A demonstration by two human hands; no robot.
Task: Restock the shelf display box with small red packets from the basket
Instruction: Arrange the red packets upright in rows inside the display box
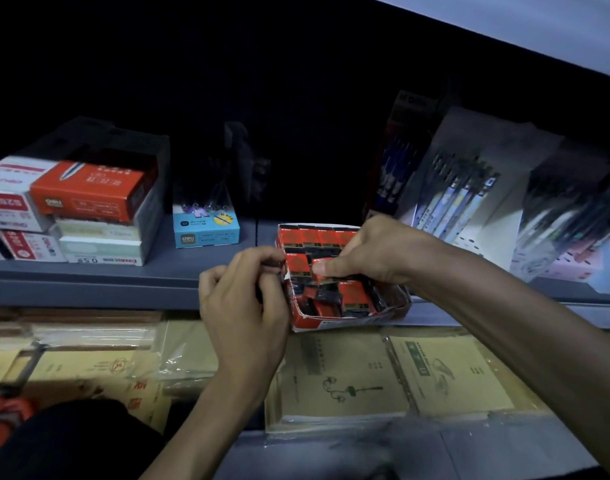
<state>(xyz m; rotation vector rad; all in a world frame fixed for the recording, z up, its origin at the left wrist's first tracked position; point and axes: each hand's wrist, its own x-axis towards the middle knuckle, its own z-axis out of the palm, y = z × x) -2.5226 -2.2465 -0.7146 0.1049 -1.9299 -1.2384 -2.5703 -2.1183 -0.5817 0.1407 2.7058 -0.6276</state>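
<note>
A red display box (345,322) stands at the front edge of the grey shelf (123,275), partly filled with small red packets (353,294) in rows and some lying loose. My left hand (241,306) is curled against the box's left wall and grips its torn edge. My right hand (372,254) reaches over the box from the right and pinches one red packet (326,266) between thumb and fingers in the middle row. At the bottom left corner shows a red edge of the basket (5,415).
Stacked red and white stationery boxes (85,202) and a blue box (206,226) stand on the shelf to the left. Pen displays (469,195) lean at the right. Brown notebooks in plastic (345,379) fill the lower shelf under my arms.
</note>
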